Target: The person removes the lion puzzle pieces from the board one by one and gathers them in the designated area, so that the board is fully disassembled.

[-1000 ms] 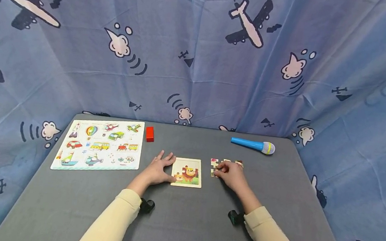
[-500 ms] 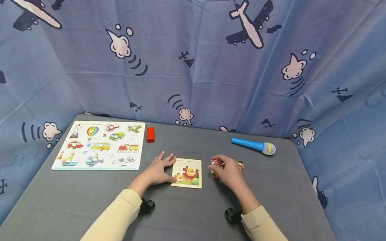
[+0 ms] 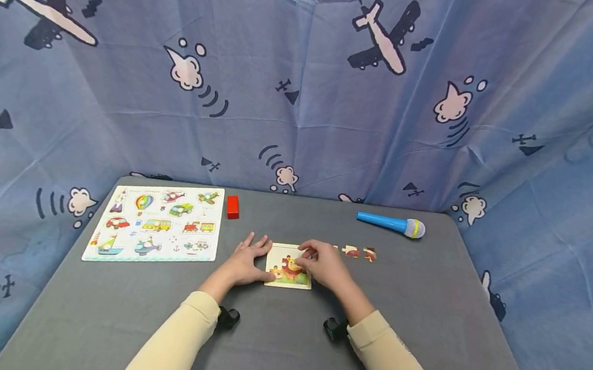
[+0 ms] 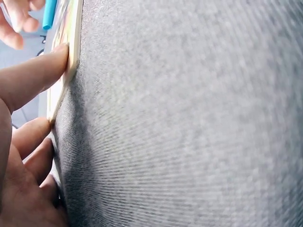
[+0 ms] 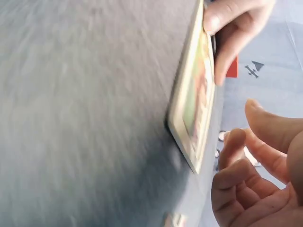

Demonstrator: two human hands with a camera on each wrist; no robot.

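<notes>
A small square puzzle tray with a lion picture lies at the middle of the table. Puzzle pieces fill its lower right part, and bare pale board shows at upper left. My left hand rests at the tray's left side, its thumb on the rim and the other fingers spread. Over the tray's upper right side, my right hand has curled fingers and pinches a puzzle piece, mostly hidden by the fingers. Right of that hand lie loose puzzle pieces, one partly covered by the hand.
A large picture board with vehicles lies at the left. Behind the tray is a red block. A blue toy microphone lies at back right. A patterned curtain hangs behind the grey table.
My right hand has moved left from the loose pieces to above the tray, uncovering two pieces at the right. The left hand stays at the tray's left edge.
</notes>
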